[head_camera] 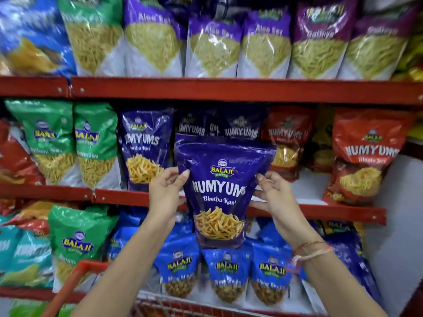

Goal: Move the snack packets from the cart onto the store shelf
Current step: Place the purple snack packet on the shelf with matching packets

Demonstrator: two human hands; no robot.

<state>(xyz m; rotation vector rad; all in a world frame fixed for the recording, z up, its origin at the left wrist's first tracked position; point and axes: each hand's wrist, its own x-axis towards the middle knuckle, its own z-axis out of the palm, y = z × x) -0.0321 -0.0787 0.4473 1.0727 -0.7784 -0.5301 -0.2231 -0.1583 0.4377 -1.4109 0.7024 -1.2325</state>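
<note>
Both hands grip 1 purple Numyums Bhatha Kani packet (219, 195): the left hand (164, 193) pinches its left edge with the thumb on the front, and the right hand (274, 197) clasps its right edge, fingers behind. The packet hangs upright in the air in front of the middle shelf (320, 212), its base lower than the red shelf lip, so it is not yet resting on anything.

The step in hand looks like placement: the packet has left the cart (75, 277) and is headed for the purple Numyums row. Next, I judge, it must be lifted over the lip and pushed back into the gap just right of the 1 front-standing purple Numyums packet (144, 149), ahead of the 2 or 3 darker ones (219, 129) set deeper in.

Elsewhere on that shelf stand 2 green Balaji packets (68, 143) and at least 2 red Numyums packets (361, 156). The shelf below shows 3 blue Balaji packets (226, 273) in front. The cart's contents are mostly hidden.
</note>
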